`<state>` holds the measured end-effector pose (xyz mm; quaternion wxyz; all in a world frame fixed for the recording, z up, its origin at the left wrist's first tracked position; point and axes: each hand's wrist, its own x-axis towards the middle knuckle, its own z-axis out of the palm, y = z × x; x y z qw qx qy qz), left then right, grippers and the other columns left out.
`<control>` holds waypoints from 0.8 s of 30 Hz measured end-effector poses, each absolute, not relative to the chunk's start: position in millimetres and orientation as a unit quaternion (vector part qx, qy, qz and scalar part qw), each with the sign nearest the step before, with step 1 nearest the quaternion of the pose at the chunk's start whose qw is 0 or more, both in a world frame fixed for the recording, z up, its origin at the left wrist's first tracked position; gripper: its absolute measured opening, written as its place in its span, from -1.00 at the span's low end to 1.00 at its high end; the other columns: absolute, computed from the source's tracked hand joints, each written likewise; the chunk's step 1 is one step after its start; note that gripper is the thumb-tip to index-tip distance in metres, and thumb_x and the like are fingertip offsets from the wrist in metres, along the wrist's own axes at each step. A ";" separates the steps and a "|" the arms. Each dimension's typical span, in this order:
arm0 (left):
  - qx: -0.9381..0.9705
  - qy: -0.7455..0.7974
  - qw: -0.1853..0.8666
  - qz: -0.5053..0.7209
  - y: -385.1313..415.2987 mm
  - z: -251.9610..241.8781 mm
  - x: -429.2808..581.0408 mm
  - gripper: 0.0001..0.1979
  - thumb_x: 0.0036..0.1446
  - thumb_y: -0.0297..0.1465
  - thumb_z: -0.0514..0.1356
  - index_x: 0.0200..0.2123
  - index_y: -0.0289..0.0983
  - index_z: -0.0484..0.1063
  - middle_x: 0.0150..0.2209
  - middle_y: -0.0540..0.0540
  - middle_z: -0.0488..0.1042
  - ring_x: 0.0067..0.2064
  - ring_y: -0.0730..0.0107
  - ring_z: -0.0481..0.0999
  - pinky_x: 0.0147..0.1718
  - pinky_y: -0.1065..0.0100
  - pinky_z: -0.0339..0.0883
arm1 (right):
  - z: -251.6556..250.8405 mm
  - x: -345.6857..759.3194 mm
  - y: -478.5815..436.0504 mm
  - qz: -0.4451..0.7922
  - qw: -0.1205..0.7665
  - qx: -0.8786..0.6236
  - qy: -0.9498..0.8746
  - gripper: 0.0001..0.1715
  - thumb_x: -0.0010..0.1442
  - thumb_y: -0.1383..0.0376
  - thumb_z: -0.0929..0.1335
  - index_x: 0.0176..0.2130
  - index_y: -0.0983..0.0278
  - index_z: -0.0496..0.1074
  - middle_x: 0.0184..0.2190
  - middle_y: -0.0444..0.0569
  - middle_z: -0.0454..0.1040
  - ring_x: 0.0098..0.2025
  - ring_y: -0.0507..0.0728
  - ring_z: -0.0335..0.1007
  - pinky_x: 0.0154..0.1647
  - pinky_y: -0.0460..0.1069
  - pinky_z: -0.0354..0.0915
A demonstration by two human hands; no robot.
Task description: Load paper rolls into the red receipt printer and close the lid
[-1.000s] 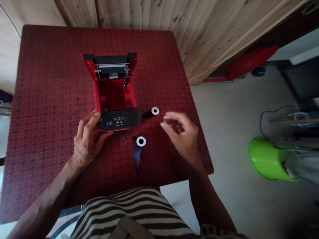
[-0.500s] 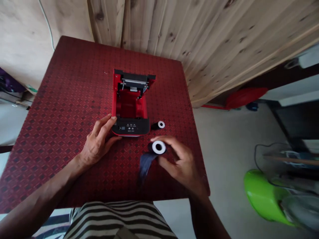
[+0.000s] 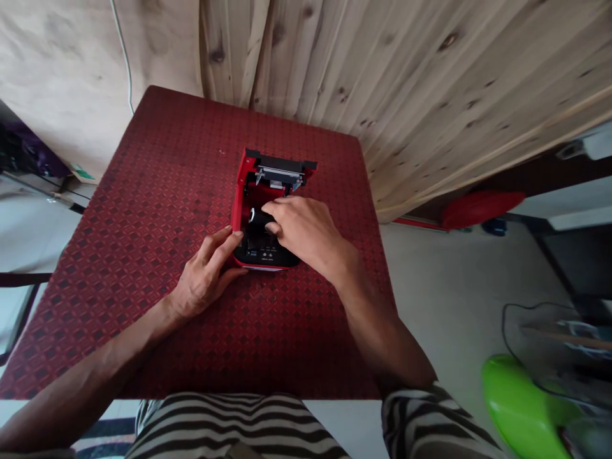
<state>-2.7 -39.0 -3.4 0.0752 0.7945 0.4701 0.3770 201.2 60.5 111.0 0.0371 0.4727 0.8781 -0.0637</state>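
A small red and black label printer (image 3: pixel 268 257) stands on the table with its lid (image 3: pixel 281 167) raised. My left hand (image 3: pixel 205 271) grips its front left corner, fingers on the top edge and thumb low at the front. My right hand (image 3: pixel 308 233) reaches over the opening from the right, closed on a black ribbon roll (image 3: pixel 261 217) with a white core end. The roll lies crosswise at the opening, and a dark strip of it hangs down toward the front panel. My right hand and forearm hide the printer's right side.
The table (image 3: pixel 191 159) has a red patterned cover. Behind it rises a plank wall (image 3: pixel 382 70). A bright green plastic object (image 3: pixel 519 408) is on the floor at lower right, near a dark cable.
My right hand has carried the ribbon roll from in front of the printer up into its opening. The second roll beside the printer is now out of sight. My left hand keeps its hold.
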 end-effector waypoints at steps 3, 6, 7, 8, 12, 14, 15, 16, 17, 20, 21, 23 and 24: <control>0.795 0.471 0.073 0.376 -38.8 -3.3 -3.0 -0.18 0.35 -0.29 0.33 0.52 -0.08 0.00 0.28 -0.25 0.43 0.29 0.14 0.54 0.21 0.19 0.59 | 109.3 195.6 69.3 -0.058 0.068 0.476 0.875 -0.78 0.29 0.48 0.41 -0.13 0.28 0.65 -0.21 0.12 0.70 -0.21 0.26 0.64 -0.26 0.09 0.38; 0.795 0.471 0.077 0.376 -38.6 -2.1 -3.4 -0.19 0.35 -0.29 0.32 0.52 -0.07 0.01 0.28 -0.24 0.43 0.29 0.13 0.54 0.21 0.16 0.60 | 103.9 192.1 78.4 -0.060 0.079 0.470 0.877 -0.82 0.28 0.46 0.44 -0.17 0.26 0.67 -0.29 0.11 0.69 -0.24 0.27 0.63 -0.30 0.08 0.35; 0.795 0.471 0.079 0.375 -38.3 -1.7 -3.4 -0.20 0.35 -0.29 0.32 0.51 -0.07 0.01 0.28 -0.24 0.43 0.29 0.12 0.54 0.21 0.15 0.60 | 102.1 191.4 80.6 -0.061 0.081 0.469 0.877 -0.83 0.28 0.45 0.44 -0.18 0.26 0.67 -0.30 0.11 0.69 -0.24 0.27 0.63 -0.31 0.08 0.35; 0.795 0.470 0.080 0.375 -37.9 -1.4 -3.3 -0.20 0.35 -0.29 0.33 0.51 -0.07 0.01 0.28 -0.24 0.44 0.30 0.11 0.54 0.21 0.14 0.60 | 100.7 191.1 82.2 -0.062 0.083 0.468 0.878 -0.83 0.29 0.44 0.44 -0.18 0.26 0.67 -0.30 0.11 0.69 -0.24 0.28 0.63 -0.31 0.08 0.35; 0.796 0.468 0.079 0.376 -37.2 -2.2 -2.9 -0.20 0.36 -0.30 0.32 0.51 -0.08 0.00 0.28 -0.24 0.44 0.31 0.11 0.53 0.21 0.14 0.59 | 100.5 197.3 80.9 -0.088 0.065 0.465 0.879 -0.76 0.31 0.48 0.40 -0.10 0.29 0.66 -0.19 0.15 0.71 -0.15 0.31 0.66 -0.22 0.12 0.44; 0.796 0.464 0.083 0.378 -38.8 -2.8 -4.0 -0.20 0.36 -0.29 0.32 0.52 -0.07 -0.01 0.28 -0.24 0.44 0.30 0.11 0.53 0.21 0.14 0.60 | 103.9 206.2 73.8 -0.112 0.008 0.447 0.888 -0.66 0.32 0.54 0.34 -0.05 0.30 0.65 -0.11 0.13 0.71 -0.09 0.27 0.66 -0.07 0.14 0.50; 0.795 0.464 0.088 0.380 -39.8 -2.2 -5.3 -0.17 0.35 -0.26 0.33 0.52 -0.08 -0.03 0.28 -0.25 0.45 0.29 0.10 0.54 0.20 0.13 0.60 | 106.0 211.8 68.4 -0.124 -0.033 0.431 0.893 -0.60 0.33 0.57 0.31 -0.02 0.30 0.64 -0.06 0.11 0.70 -0.04 0.25 0.65 0.02 0.14 0.50; 0.793 0.466 0.096 0.380 -40.4 -0.6 -7.2 -0.12 0.33 -0.22 0.35 0.53 -0.09 -0.06 0.28 -0.26 0.45 0.26 0.09 0.56 0.20 0.09 0.59 | 108.0 217.4 61.9 -0.136 -0.076 0.411 0.898 -0.56 0.34 0.59 0.27 0.01 0.29 0.62 -0.02 0.09 0.69 0.01 0.22 0.64 0.10 0.14 0.50; 0.790 0.470 0.107 0.380 -40.2 2.6 -9.6 -0.07 0.30 -0.16 0.36 0.54 -0.11 -0.10 0.29 -0.29 0.44 0.23 0.06 0.58 0.19 0.05 0.59 | 109.5 222.9 54.6 -0.148 -0.115 0.391 0.901 -0.53 0.35 0.59 0.25 0.04 0.29 0.61 0.03 0.07 0.67 0.06 0.19 0.62 0.17 0.13 0.48; 0.781 0.475 0.131 0.384 -27.6 23.0 -17.7 0.00 0.28 0.01 0.33 0.54 -0.19 -0.13 0.34 -0.38 0.36 0.16 0.02 0.61 0.14 -0.01 0.60 | 108.5 233.6 32.3 -0.171 -0.194 0.353 0.899 -0.63 0.40 0.43 0.34 0.16 0.33 0.53 0.09 0.09 0.62 0.12 0.21 0.54 0.24 0.16 0.46; 0.780 0.472 0.125 0.391 -17.8 33.0 -19.6 -0.06 0.31 0.03 0.28 0.53 -0.19 -0.08 0.35 -0.38 0.33 0.18 0.01 0.58 0.14 0.00 0.59 | 106.0 234.8 26.2 -0.169 -0.206 0.353 0.897 -0.63 0.40 0.36 0.39 0.16 0.33 0.52 0.08 0.10 0.62 0.11 0.24 0.53 0.22 0.18 0.47; 0.772 0.475 0.091 0.413 9.7 54.7 -20.7 -0.18 0.38 0.04 0.19 0.51 -0.18 -0.02 0.38 -0.35 0.28 0.24 0.03 0.54 0.17 0.06 0.55 | 99.1 234.2 17.7 -0.153 -0.222 0.359 0.893 -0.69 0.39 0.27 0.44 0.09 0.31 0.56 -0.01 0.08 0.63 0.02 0.24 0.52 0.15 0.20 0.48; 0.767 0.481 0.073 0.417 26.1 64.9 -19.8 -0.20 0.40 0.07 0.13 0.50 -0.18 -0.01 0.40 -0.34 0.25 0.28 0.03 0.50 0.20 0.08 0.52 | 95.3 233.0 15.2 -0.142 -0.228 0.363 0.892 -0.78 0.42 0.28 0.42 0.03 0.28 0.58 -0.06 0.06 0.64 -0.02 0.22 0.52 0.11 0.19 0.49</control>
